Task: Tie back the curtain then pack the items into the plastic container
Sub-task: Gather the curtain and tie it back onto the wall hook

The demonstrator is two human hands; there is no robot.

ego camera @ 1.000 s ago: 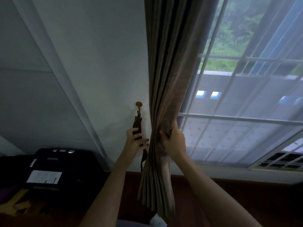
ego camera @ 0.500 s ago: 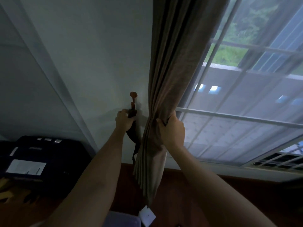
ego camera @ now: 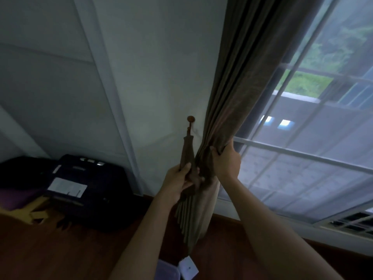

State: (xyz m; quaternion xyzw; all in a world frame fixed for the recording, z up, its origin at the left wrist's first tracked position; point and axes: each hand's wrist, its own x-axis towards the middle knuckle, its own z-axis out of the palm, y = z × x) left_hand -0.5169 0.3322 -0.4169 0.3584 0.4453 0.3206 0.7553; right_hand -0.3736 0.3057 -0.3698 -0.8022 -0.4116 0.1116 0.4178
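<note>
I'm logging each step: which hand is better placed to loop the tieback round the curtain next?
Left. The left hand grips the tieback hanging from the hook, right beside the curtain; the right hand is busy holding the folds bunched.

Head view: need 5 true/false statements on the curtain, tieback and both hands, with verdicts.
1. The left hand grips the tieback, which hangs from the hook. True.
2. The right hand is open and clear of the curtain. False: it grips the gathered curtain.
3. The tieback is looped round the curtain. False: it runs from the hook down to the left hand, on the curtain's left side.
4. The hook sits on the wall left of the curtain. True.
5. The curtain covers the whole window. False: the panes to the curtain's right are exposed.
</note>
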